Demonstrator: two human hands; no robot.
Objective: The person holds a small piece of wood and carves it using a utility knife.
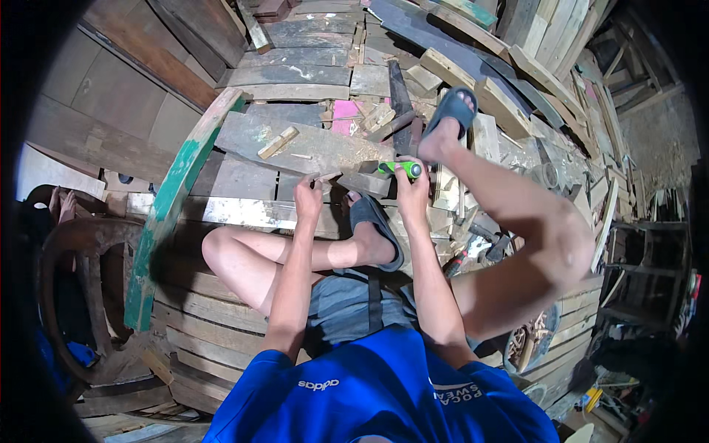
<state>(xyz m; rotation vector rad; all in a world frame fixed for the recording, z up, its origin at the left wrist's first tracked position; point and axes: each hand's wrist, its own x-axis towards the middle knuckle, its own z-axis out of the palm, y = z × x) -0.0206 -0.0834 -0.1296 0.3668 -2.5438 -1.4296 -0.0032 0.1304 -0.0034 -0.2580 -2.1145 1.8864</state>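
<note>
My left hand (309, 198) is closed in a pinch on a small pale wood piece (329, 176), its free end pointing right. To the right of it, my right hand (411, 193) is wrapped round a green-and-black tool handle (399, 169). The handle's round butt faces right; I cannot make out its working end against the dark wood. Both hands are above my left foot, over the near edge of a broad grey plank (295, 144). A short wood block (278, 142) and scattered shavings lie on that plank.
A green-painted beam (173, 196) stands at the left beside a curved wooden frame (55, 258). Offcuts and boards (502, 107) pile up at the far right. A bucket (509, 354) of small wood pieces stands by my right thigh. A red-and-black-handled tool (458, 262) lies under my right leg.
</note>
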